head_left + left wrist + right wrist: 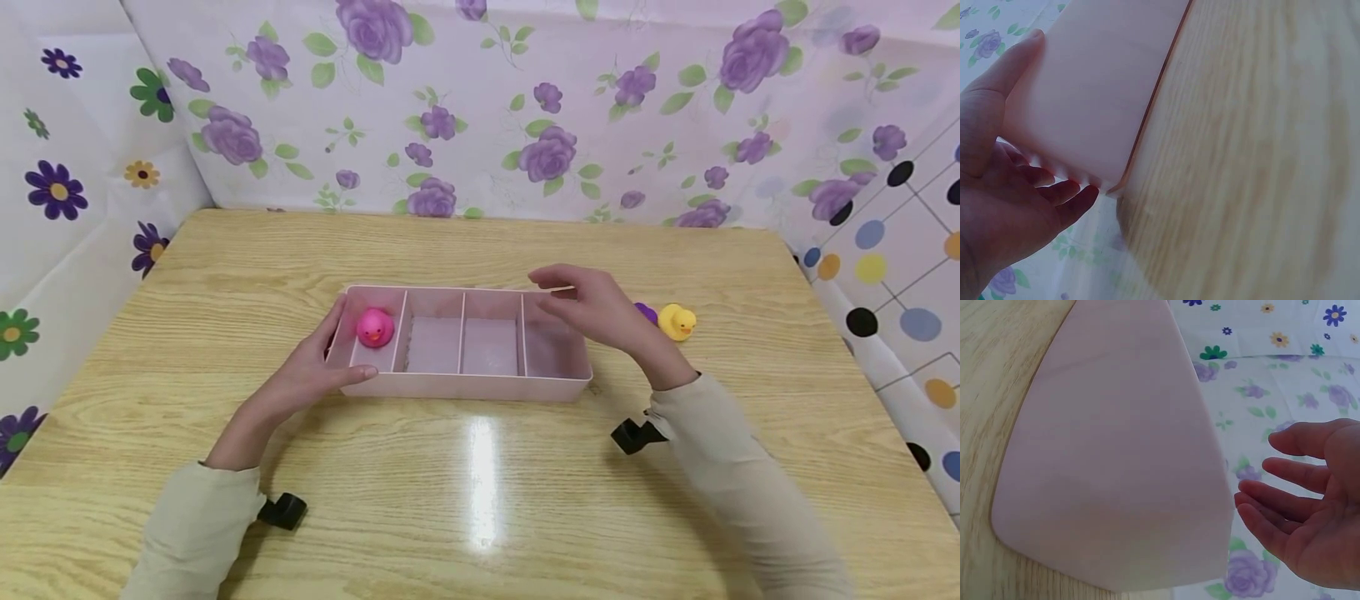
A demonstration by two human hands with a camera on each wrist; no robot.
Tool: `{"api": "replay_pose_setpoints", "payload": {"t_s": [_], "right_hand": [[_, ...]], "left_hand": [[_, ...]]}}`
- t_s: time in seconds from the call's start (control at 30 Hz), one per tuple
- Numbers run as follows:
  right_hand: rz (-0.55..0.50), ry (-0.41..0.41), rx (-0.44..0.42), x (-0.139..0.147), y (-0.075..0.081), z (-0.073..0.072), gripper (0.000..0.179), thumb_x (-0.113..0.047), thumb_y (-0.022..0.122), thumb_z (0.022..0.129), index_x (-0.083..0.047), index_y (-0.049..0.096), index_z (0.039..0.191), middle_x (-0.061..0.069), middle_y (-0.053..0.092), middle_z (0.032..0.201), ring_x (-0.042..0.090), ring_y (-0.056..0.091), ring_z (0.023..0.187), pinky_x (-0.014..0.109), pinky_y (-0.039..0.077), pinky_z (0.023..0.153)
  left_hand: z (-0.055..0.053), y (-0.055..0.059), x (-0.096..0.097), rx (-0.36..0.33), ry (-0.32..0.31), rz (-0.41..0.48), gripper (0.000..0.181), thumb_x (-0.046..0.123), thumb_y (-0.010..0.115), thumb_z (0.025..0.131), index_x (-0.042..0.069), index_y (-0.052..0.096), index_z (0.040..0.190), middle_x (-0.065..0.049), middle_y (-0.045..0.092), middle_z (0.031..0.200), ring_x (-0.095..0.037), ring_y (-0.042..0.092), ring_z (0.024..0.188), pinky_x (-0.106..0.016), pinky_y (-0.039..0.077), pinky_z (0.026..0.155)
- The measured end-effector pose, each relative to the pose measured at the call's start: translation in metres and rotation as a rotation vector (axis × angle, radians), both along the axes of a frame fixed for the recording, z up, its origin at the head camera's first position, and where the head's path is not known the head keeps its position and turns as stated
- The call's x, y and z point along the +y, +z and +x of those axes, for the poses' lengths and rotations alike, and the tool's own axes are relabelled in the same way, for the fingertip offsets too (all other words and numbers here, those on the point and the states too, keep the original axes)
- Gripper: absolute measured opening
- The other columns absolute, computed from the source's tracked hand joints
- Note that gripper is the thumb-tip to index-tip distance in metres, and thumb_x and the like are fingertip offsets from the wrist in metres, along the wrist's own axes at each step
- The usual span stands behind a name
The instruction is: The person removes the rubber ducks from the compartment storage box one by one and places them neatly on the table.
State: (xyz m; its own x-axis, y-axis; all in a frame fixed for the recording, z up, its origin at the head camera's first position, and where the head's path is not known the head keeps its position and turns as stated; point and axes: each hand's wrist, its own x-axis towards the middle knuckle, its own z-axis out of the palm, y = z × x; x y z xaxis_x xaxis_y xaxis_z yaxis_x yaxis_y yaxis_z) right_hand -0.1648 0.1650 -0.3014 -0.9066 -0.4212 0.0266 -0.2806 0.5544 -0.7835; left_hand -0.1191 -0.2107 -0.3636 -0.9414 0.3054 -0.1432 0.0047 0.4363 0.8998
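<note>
A pale pink divided box (472, 386) sits on the table, split into several compartments in a row. In its leftmost compartment is a bright pink rubber duck (374, 327). My left hand (309, 372) grips the box's left end, thumb on the front wall and fingers along the end wall; the left wrist view shows the fingers (1079, 203) curled at the box (1094, 81). My right hand (592, 304) hovers over the rightmost compartment, fingers loosely bent and holding nothing. In the right wrist view, this hand (1316, 512) appears beside the box (1122, 450).
Right of the box, a yellow rubber duck (677, 322) stands on the wooden table (420, 475). A purple object (647, 313) beside it is mostly hidden by my right wrist. A flowered cloth (480, 108) hangs along the table's back, with patterned sheets at both sides.
</note>
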Motion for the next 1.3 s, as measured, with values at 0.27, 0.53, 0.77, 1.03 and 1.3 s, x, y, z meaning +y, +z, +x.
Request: {"api": "replay_pose_setpoints", "payload": {"t_s": [0.27, 0.53, 0.77, 1.03, 1.3], "right_hand": [[-0.009, 0.057, 0.012, -0.019, 0.001, -0.006, 0.037, -0.008, 0.061, 0.094, 0.002, 0.059, 0.129, 0.018, 0.059, 0.128, 0.03, 0.058, 0.114, 0.038, 0.048, 0.094], [-0.001, 0.102, 0.037, -0.036, 0.007, -0.009, 0.037, -0.008, 0.061, 0.093, 0.003, 0.059, 0.129, 0.02, 0.058, 0.128, 0.033, 0.056, 0.116, 0.036, 0.047, 0.095], [0.006, 0.134, 0.05, -0.051, 0.007, -0.015, 0.036, -0.008, 0.059, 0.093, 0.003, 0.059, 0.127, 0.016, 0.061, 0.126, 0.028, 0.056, 0.117, 0.033, 0.046, 0.095], [0.043, 0.176, 0.057, -0.07, 0.018, -0.021, 0.036, -0.012, 0.059, 0.094, 0.002, 0.059, 0.128, 0.014, 0.06, 0.128, 0.026, 0.055, 0.118, 0.03, 0.046, 0.096], [0.031, 0.231, 0.039, -0.091, 0.025, -0.019, 0.037, -0.012, 0.06, 0.095, 0.002, 0.058, 0.129, 0.012, 0.059, 0.129, 0.022, 0.054, 0.119, 0.029, 0.044, 0.097]], "left_hand": [[0.0, 0.0, 0.0, 0.003, -0.002, -0.005, 0.11, 0.024, 0.077, 0.084, 0.021, -0.006, 0.156, -0.014, 0.003, 0.16, -0.033, 0.009, 0.143, -0.058, 0.015, 0.111], [-0.001, 0.0, 0.0, 0.007, -0.002, -0.002, 0.109, 0.023, 0.077, 0.084, 0.019, -0.006, 0.156, -0.012, 0.001, 0.161, -0.032, 0.008, 0.144, -0.057, 0.015, 0.111], [-0.001, 0.0, 0.0, 0.005, 0.001, 0.008, 0.11, 0.022, 0.077, 0.084, 0.019, -0.006, 0.156, -0.012, 0.002, 0.161, -0.031, 0.008, 0.144, -0.056, 0.014, 0.112], [-0.001, 0.0, 0.0, 0.006, 0.002, -0.002, 0.11, 0.023, 0.077, 0.084, 0.019, -0.006, 0.156, -0.013, 0.002, 0.161, -0.031, 0.008, 0.144, -0.056, 0.015, 0.112], [-0.002, -0.001, -0.001, 0.003, 0.001, 0.003, 0.11, 0.023, 0.077, 0.083, 0.019, -0.005, 0.156, -0.012, 0.001, 0.161, -0.031, 0.007, 0.144, -0.056, 0.013, 0.112]]}}
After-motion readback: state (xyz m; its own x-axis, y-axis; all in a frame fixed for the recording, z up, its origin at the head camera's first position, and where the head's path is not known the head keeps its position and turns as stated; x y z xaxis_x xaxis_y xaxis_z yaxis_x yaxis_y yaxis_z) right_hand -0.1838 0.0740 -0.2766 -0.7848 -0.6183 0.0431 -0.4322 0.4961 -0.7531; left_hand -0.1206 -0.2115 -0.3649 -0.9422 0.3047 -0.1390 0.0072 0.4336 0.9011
